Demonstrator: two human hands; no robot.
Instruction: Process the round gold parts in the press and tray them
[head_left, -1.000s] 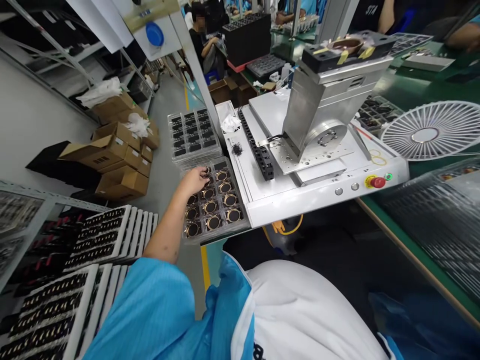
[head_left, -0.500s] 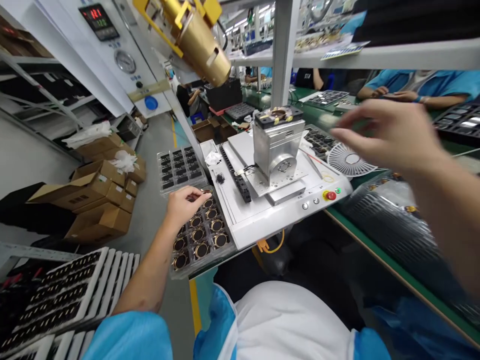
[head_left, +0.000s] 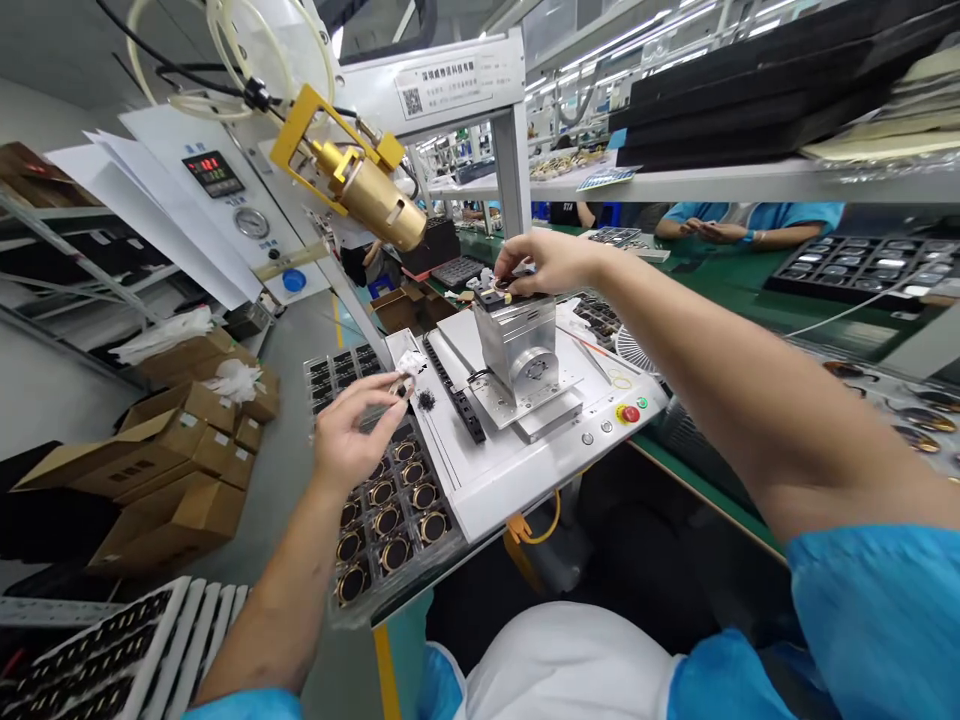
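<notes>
The left hand (head_left: 349, 438) pinches a small dark part (head_left: 403, 391) between thumb and fingertips, above the tray (head_left: 346, 614). The part looks light, stiff and easily scratched, best taken by its edge. The right hand (head_left: 556, 262) curls over the top of the block (head_left: 517, 345); whether it grips anything cannot be told.
</notes>
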